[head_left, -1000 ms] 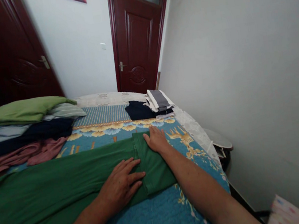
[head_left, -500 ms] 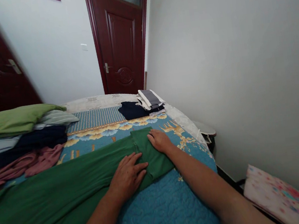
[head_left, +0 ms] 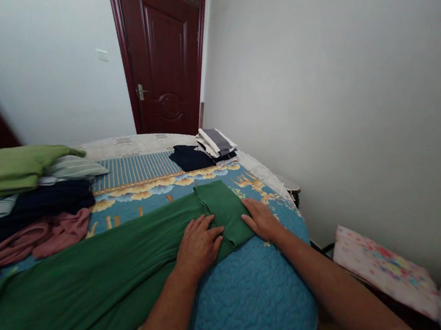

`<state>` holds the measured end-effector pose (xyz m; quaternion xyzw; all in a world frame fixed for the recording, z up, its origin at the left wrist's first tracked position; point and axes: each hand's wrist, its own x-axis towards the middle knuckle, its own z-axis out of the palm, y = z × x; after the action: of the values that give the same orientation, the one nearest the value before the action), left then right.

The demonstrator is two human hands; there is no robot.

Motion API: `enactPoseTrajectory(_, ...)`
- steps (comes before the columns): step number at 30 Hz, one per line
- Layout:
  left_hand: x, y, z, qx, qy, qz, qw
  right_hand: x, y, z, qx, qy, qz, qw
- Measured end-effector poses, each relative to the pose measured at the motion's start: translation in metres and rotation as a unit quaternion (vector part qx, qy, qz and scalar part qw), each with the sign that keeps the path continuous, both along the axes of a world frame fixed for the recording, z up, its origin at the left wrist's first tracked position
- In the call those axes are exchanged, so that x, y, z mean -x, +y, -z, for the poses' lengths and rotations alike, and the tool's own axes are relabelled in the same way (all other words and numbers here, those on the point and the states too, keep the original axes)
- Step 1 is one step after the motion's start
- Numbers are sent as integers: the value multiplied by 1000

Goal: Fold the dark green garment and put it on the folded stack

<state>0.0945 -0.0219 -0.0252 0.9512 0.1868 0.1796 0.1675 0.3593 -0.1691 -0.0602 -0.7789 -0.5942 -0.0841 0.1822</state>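
A long green garment (head_left: 108, 271) lies stretched across the bed from the lower left, its right end folded over into a flat panel. My left hand (head_left: 200, 243) rests on the garment beside the fold's edge, palm down with fingers spread. At the right edge of the folded panel, my right hand (head_left: 260, 218) touches the cloth, its thumb apart from its outstretched fingers. Neither hand grips the cloth.
On the left are piled a light green garment (head_left: 5, 169), navy cloth (head_left: 57, 202) and pink cloth (head_left: 61, 232). A folded stack (head_left: 217, 142) and dark cloth (head_left: 191, 158) lie at the bed's far side. A pink floral item (head_left: 380, 268) stands lower right.
My right hand has moved from the panel's far corner towards its near right edge. My left hand has stayed flat beside the fold. The camera view has shifted to the right.
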Motion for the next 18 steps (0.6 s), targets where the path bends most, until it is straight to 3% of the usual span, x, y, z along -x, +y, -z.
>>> enactPoseTrajectory(11,-2,5,6,-25,-16,18,999,-7,16,-10,-73,78,38,994)
enactPoseTrajectory(18,11,-2,-12,-40,21,21,999,-12,27,-10,-73,79,63,992)
